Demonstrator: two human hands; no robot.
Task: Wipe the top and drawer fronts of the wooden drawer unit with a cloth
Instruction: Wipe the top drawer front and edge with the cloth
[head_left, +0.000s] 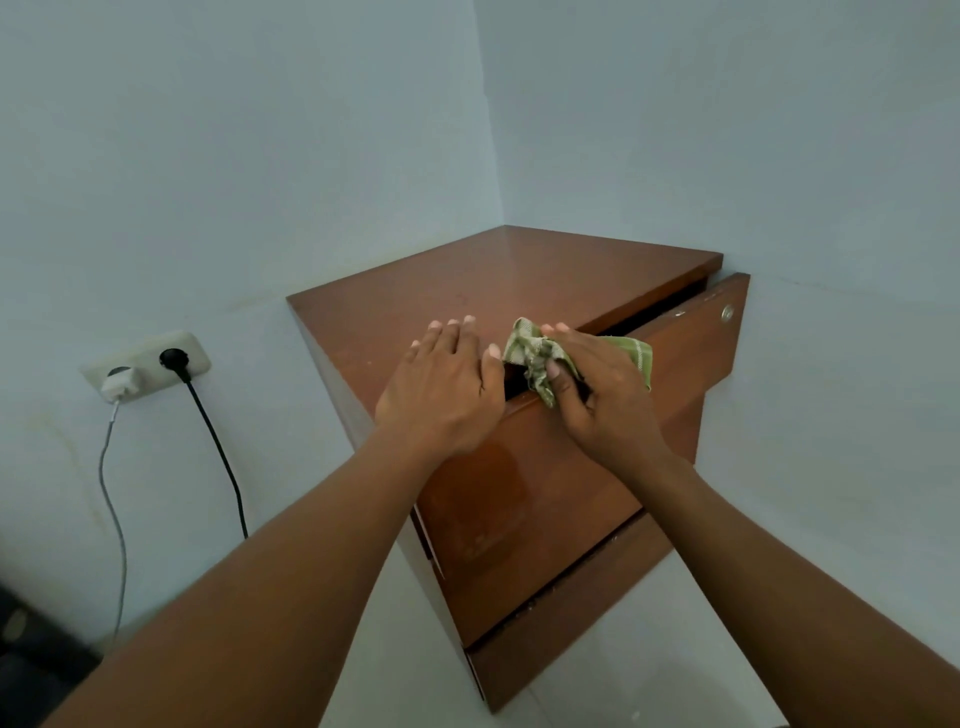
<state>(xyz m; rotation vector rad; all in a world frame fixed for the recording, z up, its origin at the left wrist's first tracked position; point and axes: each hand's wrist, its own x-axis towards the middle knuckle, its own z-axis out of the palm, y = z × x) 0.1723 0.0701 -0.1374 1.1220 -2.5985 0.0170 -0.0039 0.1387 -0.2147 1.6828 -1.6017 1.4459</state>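
Nearest, at the foot of the wooden drawer unit (519, 270), the lower drawer front (571, 618) stands slightly out from the carcass, with a dark gap above it. Nothing inside it shows.

Above that, the top drawer front (540, 499) is pulled out and hangs askew, its far end with the round lock (727, 312) standing farthest from the unit. The right hand (602, 400) sits on this front's upper edge, thumb and fingers bunched round a green checked cloth (535, 353) and pinching it against the wood. So the cloth lies at the front lip of the unit, partly over the drawer opening.

The step in hand looks like wiping the top edge of the upper drawer front. The next move probably calls for dragging the cloth along that edge toward the lock end, then down the face, with enough pressure to clean but not enough to shove the drawer in.

The left hand (441, 395) lies flat on the unit's top, fingers straight and holding nothing, apparently steadying it.

The drawer opening (649, 306) is dark, so its contents cannot be made out.

Left of the unit, a wall socket (145, 364) holds a black plug (174, 358) and a white charger (120, 385).
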